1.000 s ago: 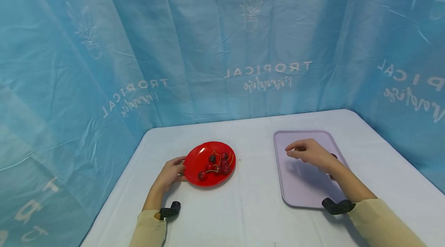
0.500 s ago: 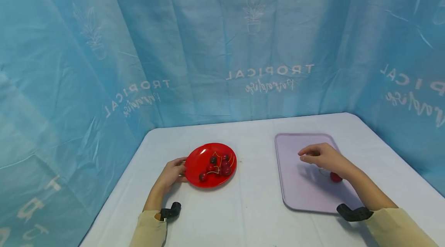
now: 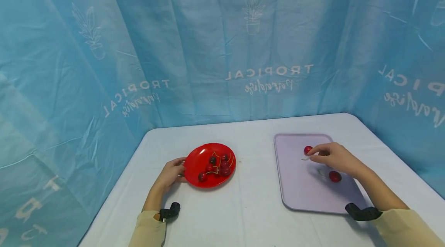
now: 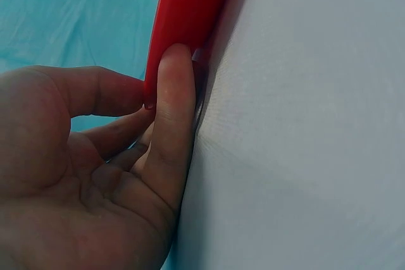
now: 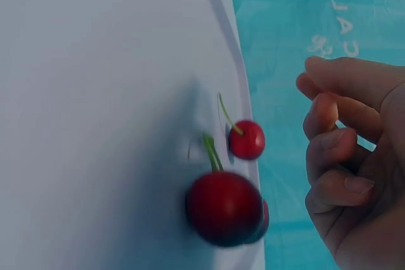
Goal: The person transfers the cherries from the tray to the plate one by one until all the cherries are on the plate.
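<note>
The right grip [image 3: 335,158], a person's bare hand, hangs above a lilac tray [image 3: 292,189], fingers loosely curled around nothing, thumb and index tips near each other; just beside the fingertips lies a red cherry [image 3: 308,149] with its stem, and in the right wrist view no cherry touches the fingers; a 2nd cherry [image 3: 335,176] lies on the tray nearer the person, and the wrist view shows part of a 3rd cherry [image 5: 265,222] tucked behind the nearest 1; the left grip [image 3: 170,172] is clamped on the rim of a red plate [image 3: 195,160], thumb above, a finger beneath, seemingly to steady it; on it lie at least 6 plated cherries [image 3: 225,165]; the step in hand appears to be handling cherries at the tray, though whether this is a setting-down or a taking-up cannot be told; the next move probably calls for light right fingers that roll nothing, and a plate held level; plate and tray stand well apart on a white-covered table [image 3: 257,185]; around it hangs a blue cloth [image 3: 208,46], printed with pale potted plants and mirrored lettering reading "TROPICAL Paradise".
</note>
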A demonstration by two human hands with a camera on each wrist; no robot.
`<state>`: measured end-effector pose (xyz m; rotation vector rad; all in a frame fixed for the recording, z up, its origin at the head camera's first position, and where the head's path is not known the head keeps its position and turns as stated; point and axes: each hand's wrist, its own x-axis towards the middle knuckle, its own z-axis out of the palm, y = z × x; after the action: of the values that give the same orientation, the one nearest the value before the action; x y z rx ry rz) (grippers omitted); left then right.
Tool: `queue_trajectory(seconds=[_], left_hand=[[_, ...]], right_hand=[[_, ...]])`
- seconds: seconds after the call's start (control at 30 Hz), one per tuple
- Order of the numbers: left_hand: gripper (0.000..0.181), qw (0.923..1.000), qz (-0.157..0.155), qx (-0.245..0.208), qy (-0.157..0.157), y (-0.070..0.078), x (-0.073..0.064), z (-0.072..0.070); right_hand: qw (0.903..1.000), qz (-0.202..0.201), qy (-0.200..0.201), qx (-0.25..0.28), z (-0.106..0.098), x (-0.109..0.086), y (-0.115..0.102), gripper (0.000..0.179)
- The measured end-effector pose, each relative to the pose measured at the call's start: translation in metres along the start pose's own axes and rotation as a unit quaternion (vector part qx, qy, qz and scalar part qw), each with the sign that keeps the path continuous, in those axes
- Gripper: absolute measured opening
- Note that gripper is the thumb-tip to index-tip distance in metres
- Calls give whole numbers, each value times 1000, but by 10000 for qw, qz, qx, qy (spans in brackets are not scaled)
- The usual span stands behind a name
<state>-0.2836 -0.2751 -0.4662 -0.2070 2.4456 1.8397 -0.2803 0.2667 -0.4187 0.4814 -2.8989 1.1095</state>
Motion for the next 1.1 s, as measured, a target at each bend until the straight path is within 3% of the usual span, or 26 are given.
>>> queue_trajectory(seconds=[0.27, 0.67, 0.97, 1.1], left_hand=[[47, 10000, -42, 55, 64, 2, 1, 0], [46, 10000, -9, 55, 31, 0, 0, -1], [45, 10000, 2, 37, 30, 1, -1, 0], [45, 10000, 9, 46, 45, 1, -3, 1]], right_hand=[[9981, -131, 16, -607, -9, -1, 15, 28], [9977, -26, -229, -640, -3, -6, 20, 22], [9934, 443, -517, -918, 3, -7, 19, 16], [9930, 439, -540, -953, 4, -7, 21, 15]])
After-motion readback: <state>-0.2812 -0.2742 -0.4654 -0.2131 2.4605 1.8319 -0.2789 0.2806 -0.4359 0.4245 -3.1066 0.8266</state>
